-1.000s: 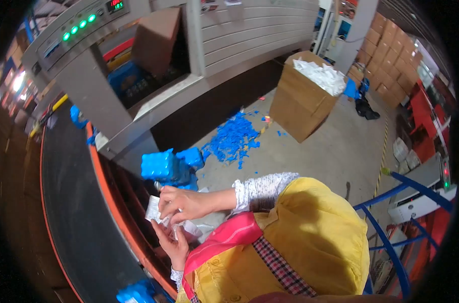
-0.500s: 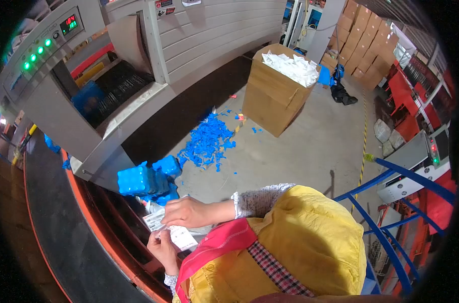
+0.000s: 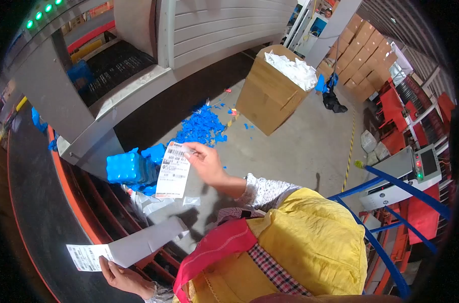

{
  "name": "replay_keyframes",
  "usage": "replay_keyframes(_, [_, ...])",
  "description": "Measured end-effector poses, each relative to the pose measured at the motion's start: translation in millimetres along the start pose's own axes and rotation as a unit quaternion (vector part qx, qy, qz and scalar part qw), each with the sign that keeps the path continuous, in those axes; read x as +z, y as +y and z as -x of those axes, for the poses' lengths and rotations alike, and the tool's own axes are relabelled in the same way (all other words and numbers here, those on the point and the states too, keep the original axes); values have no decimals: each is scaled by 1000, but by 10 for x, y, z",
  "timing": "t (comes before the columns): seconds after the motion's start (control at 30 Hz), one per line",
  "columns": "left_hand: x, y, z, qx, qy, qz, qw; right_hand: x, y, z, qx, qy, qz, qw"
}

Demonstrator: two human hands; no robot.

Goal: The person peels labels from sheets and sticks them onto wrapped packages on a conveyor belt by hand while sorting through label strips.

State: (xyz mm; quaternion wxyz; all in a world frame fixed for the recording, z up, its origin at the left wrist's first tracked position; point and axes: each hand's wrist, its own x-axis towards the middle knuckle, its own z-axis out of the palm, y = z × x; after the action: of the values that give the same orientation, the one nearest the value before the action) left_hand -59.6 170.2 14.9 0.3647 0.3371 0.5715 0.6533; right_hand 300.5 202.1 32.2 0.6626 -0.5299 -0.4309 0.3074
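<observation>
A printed shipping label (image 3: pixel 172 174) with a barcode hangs from my right hand (image 3: pixel 209 164), pinched at its upper right corner between thumb and fingers. Lower down, my left hand (image 3: pixel 126 279) grips a strip of labels (image 3: pixel 90 256) by its lower edge. One printed label shows at the strip's left, and a blank whitish length (image 3: pixel 148 241) runs off to the right and curls at its end. Beyond the right hand's label sits a blue-wrapped bundle (image 3: pixel 126 168), with rounded bumps on its surface.
Blue scraps (image 3: pixel 201 126) lie heaped on the floor near a cardboard box (image 3: pixel 267 96) filled with white material. A black conveyor belt (image 3: pixel 32 202) with an orange edge (image 3: pixel 80 202) runs along the left beside a grey machine (image 3: pixel 52 86). Blue metal bars (image 3: pixel 406 189) stand at the right.
My hands have moved apart: the right one rose with a single label, now separate, while the left went down and left with the strip. The view has shifted slightly.
</observation>
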Motion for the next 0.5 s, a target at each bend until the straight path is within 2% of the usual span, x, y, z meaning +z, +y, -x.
replay_keyframes(0.07, [72,162,99,-20,-30,-48,998,37,49,-43,-5,4,14,1000])
replay_keyframes(0.1, [150,195,164,32,-60,-13,998,59,71,-56,-8,7,21,1000])
replay_keyframes(0.13, [203,231,190,54,-78,-46,994,89,93,-64,-15,13,30,999])
replay_keyframes(0.2, [163,198,157,46,-109,-50,992,146,94,-91,-28,23,47,998])
replay_keyframes(0.27, [87,137,74,21,-137,-42,989,147,97,-166,-20,39,127,991])
replay_keyframes(0.33, [-61,119,48,-3,-123,-65,990,235,31,-155,3,34,143,989])
replay_keyframes(0.37, [-146,92,47,13,-131,-131,983,251,5,-153,-1,30,173,984])
replay_keyframes(0.4, [-264,122,22,26,-135,-201,970,287,62,-148,-36,21,123,992])
replay_keyframes(0.47, [-205,307,127,-40,-81,-87,992,379,52,-174,6,-3,144,990])
replay_keyframes(0.5, [-306,281,154,-3,-75,-80,994,478,-15,-128,4,-12,131,991])
